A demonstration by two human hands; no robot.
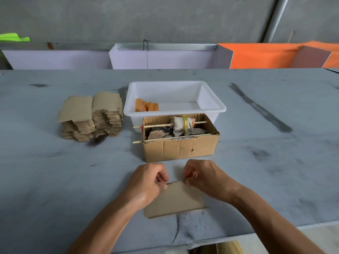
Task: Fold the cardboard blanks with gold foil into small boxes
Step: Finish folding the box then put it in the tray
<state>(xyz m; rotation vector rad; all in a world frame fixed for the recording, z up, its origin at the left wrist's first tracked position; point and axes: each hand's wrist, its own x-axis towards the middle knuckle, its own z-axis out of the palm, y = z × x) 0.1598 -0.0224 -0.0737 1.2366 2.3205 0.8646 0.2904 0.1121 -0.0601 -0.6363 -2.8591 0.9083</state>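
Note:
A flat brown cardboard blank (176, 200) is held just above the grey table near its front edge, plain side toward me. My left hand (146, 182) grips its upper left corner with curled fingers. My right hand (203, 176) pinches the upper right corner between thumb and fingers. No gold foil shows on the side facing me. A tall stack of more blanks (91, 118) stands at the left rear. Several folded gold-orange boxes (146, 106) sit in the left end of a white plastic tub (211, 109).
A brown corrugated carton (180, 148) stands right behind my hands, with two wooden sticks through it, cloth, and a tape roll (185, 123). The table's front edge (238, 233) runs just below my forearms. Purple and orange panels line the back.

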